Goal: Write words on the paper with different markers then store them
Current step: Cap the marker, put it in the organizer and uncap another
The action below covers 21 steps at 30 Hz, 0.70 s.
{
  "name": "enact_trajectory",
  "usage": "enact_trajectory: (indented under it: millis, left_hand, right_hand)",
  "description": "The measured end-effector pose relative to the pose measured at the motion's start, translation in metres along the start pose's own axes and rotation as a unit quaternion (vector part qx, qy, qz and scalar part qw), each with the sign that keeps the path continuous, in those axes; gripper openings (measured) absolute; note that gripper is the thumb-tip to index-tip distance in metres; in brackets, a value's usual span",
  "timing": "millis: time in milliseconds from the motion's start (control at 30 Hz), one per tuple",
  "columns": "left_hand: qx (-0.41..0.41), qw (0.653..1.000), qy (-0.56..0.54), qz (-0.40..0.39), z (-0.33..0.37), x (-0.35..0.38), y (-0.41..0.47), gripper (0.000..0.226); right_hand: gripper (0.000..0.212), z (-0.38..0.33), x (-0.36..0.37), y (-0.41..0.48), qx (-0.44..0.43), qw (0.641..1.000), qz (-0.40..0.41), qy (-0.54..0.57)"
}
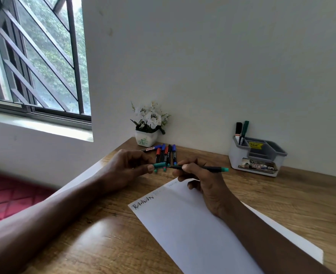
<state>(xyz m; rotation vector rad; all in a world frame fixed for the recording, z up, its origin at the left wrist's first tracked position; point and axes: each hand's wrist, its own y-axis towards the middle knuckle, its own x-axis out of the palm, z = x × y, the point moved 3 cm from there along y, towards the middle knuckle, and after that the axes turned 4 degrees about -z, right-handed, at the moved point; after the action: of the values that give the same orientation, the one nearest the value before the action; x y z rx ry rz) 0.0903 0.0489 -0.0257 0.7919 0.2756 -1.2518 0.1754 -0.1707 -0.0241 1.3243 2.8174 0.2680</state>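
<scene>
Holding anything just now?

Yes, both hands are busy. My right hand (pixel 200 180) is curled round a marker (pixel 212 168), pinched between thumb and forefinger. Its barrel lies nearly flat, bare tip pointing left, teal end sticking out to the right.

And the left one?

My left hand (pixel 127 167) pinches the teal cap (pixel 159 165) between thumb and fingertips. The cap sits just left of the marker's tip, very close to it; whether they touch I cannot tell.

Where's the paper?

The paper (pixel 183 224) lies on the table (pixel 103 244), under my right hand and forearm. "RAWAN" is written at its left corner; the fainter words further along are too pale to read.

The other pens?

A loose bunch of markers (pixel 166 154), with red, blue and black caps, lies just beyond my hands, near the flower pot (pixel 146 138). A pair of pens (pixel 241 129) stands in the grey organizer (pixel 256 157) at the far right, by the wall.
</scene>
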Motion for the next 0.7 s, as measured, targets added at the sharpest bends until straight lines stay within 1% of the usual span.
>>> enact_trajectory:
  millis: [167, 300, 367, 500, 600, 700]
  left_hand:
    - [0.014, 1.000, -0.013, -0.007, 0.003, 0.003, -0.002, 0.018]
    - [0.009, 1.000, -0.021, -0.005, 0.002, 0.000, -0.002, 0.010]
    - [0.011, 1.000, -0.023, -0.006, 0.003, 0.001, -0.003, 0.012]
    - [0.028, 0.999, -0.010, -0.014, 0.008, 0.005, -0.004, 0.012]
    - [0.049, 0.998, 0.007, -0.026, 0.012, 0.009, -0.004, 0.011]
    - [0.055, 0.998, -0.003, -0.021, 0.014, 0.010, -0.004, 0.010]
  right_hand:
    - [0.012, -0.001, 0.001, -0.001, -0.008, 1.000, -0.008, 0.005]
    - [0.015, 0.000, 0.000, 0.000, -0.004, 1.000, 0.001, 0.017]
    - [0.014, 0.000, 0.000, 0.000, -0.006, 1.000, 0.000, 0.016]
    - [0.005, 0.001, 0.001, -0.001, -0.020, 0.999, -0.033, -0.027]
    - [0.012, 0.001, 0.003, 0.000, -0.035, 0.995, -0.044, -0.087]
    - [0.015, 0.001, 0.005, 0.003, -0.041, 0.995, -0.037, -0.080]
